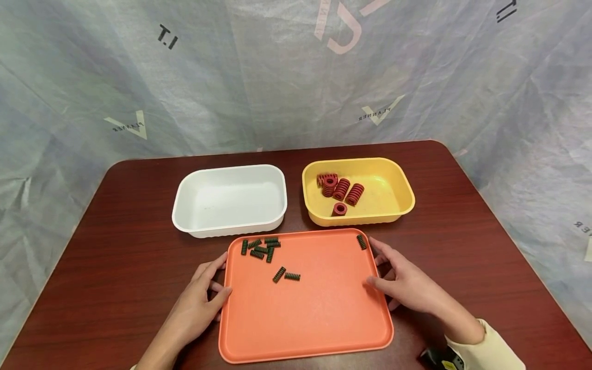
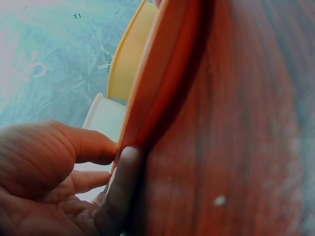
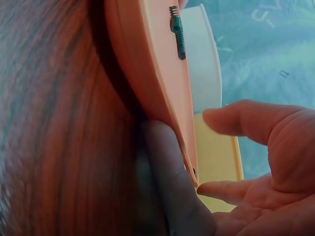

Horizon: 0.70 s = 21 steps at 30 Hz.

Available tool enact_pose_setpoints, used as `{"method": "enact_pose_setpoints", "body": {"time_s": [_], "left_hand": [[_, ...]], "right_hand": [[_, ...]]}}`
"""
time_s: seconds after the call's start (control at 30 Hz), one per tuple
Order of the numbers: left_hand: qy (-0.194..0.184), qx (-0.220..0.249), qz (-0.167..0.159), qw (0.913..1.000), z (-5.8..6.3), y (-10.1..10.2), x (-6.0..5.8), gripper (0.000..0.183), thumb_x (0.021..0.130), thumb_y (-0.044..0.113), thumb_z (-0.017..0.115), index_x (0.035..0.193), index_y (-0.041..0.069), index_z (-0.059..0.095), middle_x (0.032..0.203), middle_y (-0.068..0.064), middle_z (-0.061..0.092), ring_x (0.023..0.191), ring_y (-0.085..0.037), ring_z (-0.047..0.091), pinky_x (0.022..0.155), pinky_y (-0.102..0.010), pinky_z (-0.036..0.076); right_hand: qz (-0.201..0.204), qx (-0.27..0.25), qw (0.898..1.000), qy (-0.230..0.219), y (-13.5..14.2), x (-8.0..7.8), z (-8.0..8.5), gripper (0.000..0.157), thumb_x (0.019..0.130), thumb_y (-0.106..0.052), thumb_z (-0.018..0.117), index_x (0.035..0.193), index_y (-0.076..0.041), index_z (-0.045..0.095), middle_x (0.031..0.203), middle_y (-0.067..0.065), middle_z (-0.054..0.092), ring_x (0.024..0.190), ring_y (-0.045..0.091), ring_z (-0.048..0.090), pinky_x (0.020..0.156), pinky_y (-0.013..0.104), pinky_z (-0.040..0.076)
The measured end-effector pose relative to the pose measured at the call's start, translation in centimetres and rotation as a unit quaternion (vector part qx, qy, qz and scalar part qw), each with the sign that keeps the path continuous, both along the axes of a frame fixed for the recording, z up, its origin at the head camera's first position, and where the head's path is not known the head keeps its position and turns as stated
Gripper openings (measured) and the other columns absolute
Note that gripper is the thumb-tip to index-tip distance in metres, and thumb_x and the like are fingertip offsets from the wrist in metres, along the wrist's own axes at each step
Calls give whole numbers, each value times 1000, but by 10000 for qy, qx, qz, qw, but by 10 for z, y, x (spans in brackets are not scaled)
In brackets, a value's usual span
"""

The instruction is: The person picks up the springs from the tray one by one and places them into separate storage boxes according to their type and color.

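Note:
An orange tray (image 1: 305, 318) lies at the near middle of the table, with several small dark green springs (image 1: 261, 250) at its far left. Two more green springs (image 1: 292, 276) lie near its middle and one green spring (image 1: 362, 242) at its far right corner. My left hand (image 1: 196, 300) grips the tray's left edge; in the left wrist view its thumb (image 2: 98, 147) meets the rim and a finger reaches beneath it. At the right edge my right hand (image 1: 409, 282) touches the tray with extended fingers, its thumb (image 3: 236, 118) raised off the surface.
Behind the tray stand a white bin (image 1: 231, 226) on the left and a yellow bin (image 1: 393, 205) on the right. Several thick red springs (image 1: 354, 194) lie in the yellow bin. A black object (image 1: 441, 358) is by the right sleeve. A grey curtain (image 1: 277, 77) hangs behind the table.

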<state>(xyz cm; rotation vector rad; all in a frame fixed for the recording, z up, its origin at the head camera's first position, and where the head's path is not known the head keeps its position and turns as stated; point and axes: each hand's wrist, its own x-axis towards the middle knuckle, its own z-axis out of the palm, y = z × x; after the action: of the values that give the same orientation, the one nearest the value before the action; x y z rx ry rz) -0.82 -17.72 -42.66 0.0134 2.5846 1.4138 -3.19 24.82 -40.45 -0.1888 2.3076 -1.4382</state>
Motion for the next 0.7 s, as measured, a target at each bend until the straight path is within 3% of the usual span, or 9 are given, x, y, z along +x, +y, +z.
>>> {"method": "enact_pose_setpoints", "body": {"time_s": [0.33, 0.7], "left_hand": [[-32, -52, -7, 10000, 2, -2, 0, 71, 98, 3, 70, 159, 21, 40, 146, -4, 44, 93, -16, 62, 52, -29, 60], [-106, 13, 11, 9999, 2, 0, -1, 71, 97, 3, 70, 159, 20, 40, 146, -4, 44, 91, -15, 63, 52, -30, 60]], "right_hand": [[154, 127, 9994, 288, -2, 1, -4, 84, 94, 7, 66, 164, -10, 22, 123, 28, 43, 72, 24, 68, 44, 38, 59], [108, 237, 9993, 260, -1, 2, -3, 85, 93, 8, 66, 165, -11, 24, 123, 25, 44, 74, 24, 67, 44, 37, 59]]}}
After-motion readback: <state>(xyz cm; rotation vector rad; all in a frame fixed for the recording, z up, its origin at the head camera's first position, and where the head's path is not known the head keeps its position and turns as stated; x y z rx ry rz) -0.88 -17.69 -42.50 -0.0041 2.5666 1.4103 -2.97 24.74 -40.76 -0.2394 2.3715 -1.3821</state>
